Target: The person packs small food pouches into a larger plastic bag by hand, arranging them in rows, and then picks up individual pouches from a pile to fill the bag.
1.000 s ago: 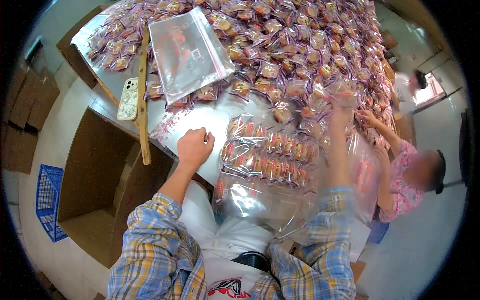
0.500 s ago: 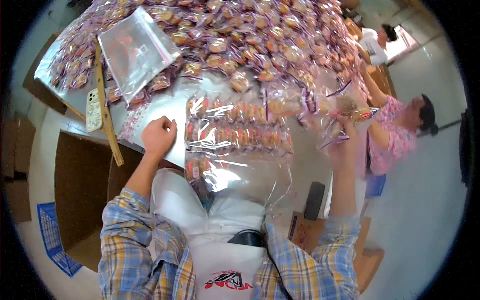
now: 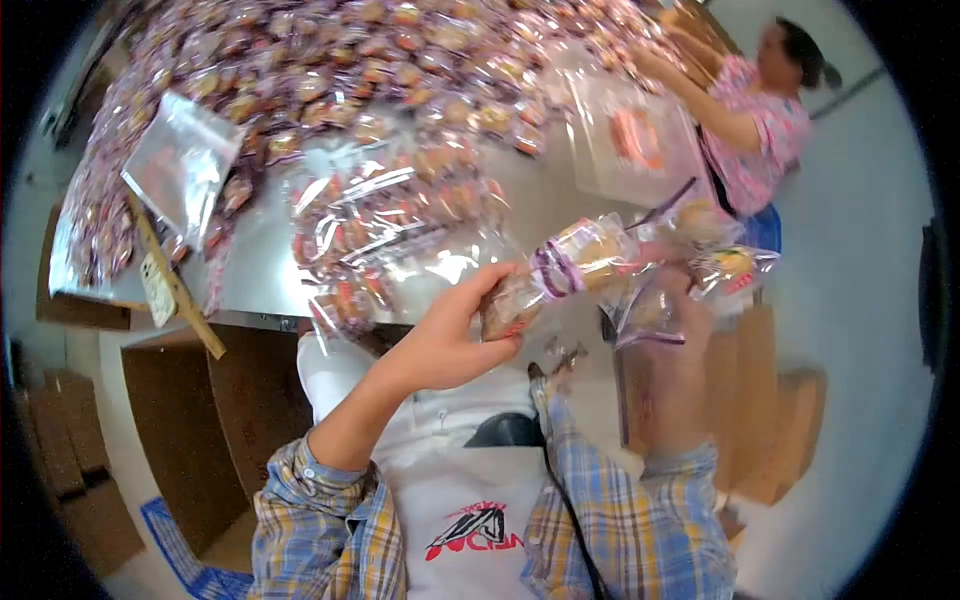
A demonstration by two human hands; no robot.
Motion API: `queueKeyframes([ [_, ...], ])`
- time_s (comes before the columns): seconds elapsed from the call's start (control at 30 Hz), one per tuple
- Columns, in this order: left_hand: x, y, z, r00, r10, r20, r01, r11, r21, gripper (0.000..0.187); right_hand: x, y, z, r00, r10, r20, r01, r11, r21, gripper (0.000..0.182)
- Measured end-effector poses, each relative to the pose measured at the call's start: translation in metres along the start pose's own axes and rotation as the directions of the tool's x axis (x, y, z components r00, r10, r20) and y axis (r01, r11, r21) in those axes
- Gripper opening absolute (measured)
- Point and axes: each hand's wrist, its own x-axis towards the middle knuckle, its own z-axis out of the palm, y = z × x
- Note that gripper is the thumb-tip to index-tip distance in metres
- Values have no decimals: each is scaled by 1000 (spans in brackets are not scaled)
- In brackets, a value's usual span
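My left hand (image 3: 452, 337) has its fingers wrapped round the near end of a line of clear packets with purple edges, pinching a wrapped biscuit packet (image 3: 512, 306). The line runs right to my right hand (image 3: 684, 305), which is blurred but closed on several more of these packets (image 3: 705, 235), fanned out around its fingers. Beyond my left forearm, a large clear bag (image 3: 440, 262) lies at the table's near edge, with rows of the same packets inside. The bag's open end faces my lap.
A big heap of wrapped packets (image 3: 330, 75) covers the table's far side. Flat clear bags (image 3: 185, 165) lie on its left, near a wooden strip (image 3: 180, 285) and a phone (image 3: 157, 290). A cardboard box (image 3: 165, 410) stands below left. A person in pink (image 3: 760, 120) works at right.
My left hand has left the table edge, moved right and closed on a packet at the near end of the line in my right hand. The view has swung rightward.
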Motion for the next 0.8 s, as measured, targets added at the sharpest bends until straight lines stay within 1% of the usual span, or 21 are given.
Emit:
queueKeyframes([
  [0.03, -4, -10, 11, 988, -119, 99, 139, 965, -221, 75, -14, -13, -7, 999, 15, -38, -17, 998, -54, 24],
  [0.07, -5, -19, 25, 979, -121, 166, 173, 923, -345, 76, -29, -25, -14, 997, 30, -75, -38, 994, -107, 25],
  [0.13, -6, -34, 48, 958, -146, 245, 241, 873, -423, 76, -51, -20, -47, 998, 18, -54, -23, 995, -93, 25],
  [0.2, 0, -43, 67, 933, -146, 330, 293, 840, -456, 77, -72, -16, -57, 989, -30, -142, 9, 989, -148, 23],
  [0.3, 9, -64, 93, 938, 18, 346, 231, 712, -663, 79, -89, 7, -69, 966, -69, -251, 20, 981, -192, 20],
  [0.33, 9, -69, 97, 947, 5, 322, 243, 642, -727, 81, -91, 22, -78, 964, -58, -261, 7, 981, -193, 21],
  [0.43, 8, -79, 90, 954, -71, 292, 288, 486, -825, 74, -84, 68, -91, 965, -29, -259, -33, 972, -233, 26],
  [0.47, 8, -80, 84, 967, -72, 245, 247, 516, -820, 68, -79, 82, -91, 967, -16, -255, -50, 967, -251, 27],
  [0.5, 9, -78, 79, 976, -91, 197, 216, 514, -830, 66, -70, 101, -87, 968, -36, -248, -42, 953, -301, 29],
  [0.57, 13, -71, 68, 988, -120, 99, 147, 515, -844, 63, -56, 111, -63, 981, -74, -181, -28, 863, -505, 29],
  [0.6, 15, -64, 65, 990, -127, 60, 122, 569, -813, 55, -51, 106, -44, 989, -82, -120, -15, 764, -646, 29],
  [0.67, 17, -55, 63, 965, -192, -181, 46, 799, -600, 51, -41, 106, -20, 985, -172, -2, 119, 694, -710, 34],
  [0.7, 17, -53, 61, 931, -199, -307, 34, 882, -469, 49, -36, 107, -9, 975, -215, 57, 187, 653, -734, 37],
  [0.73, 15, -54, 56, 926, -182, -330, -10, 863, -505, 46, -22, 110, 17, 939, -341, -33, 282, 825, -490, 38],
  [0.77, 15, -56, 51, 918, -157, -364, -41, 875, -482, 46, -13, 110, 36, 893, -420, -159, 387, 899, -204, 39],
  [0.8, 17, -55, 47, 909, -129, -396, -73, 887, -457, 45, -9, 107, 45, 926, -356, -126, 326, 922, -211, 43],
])
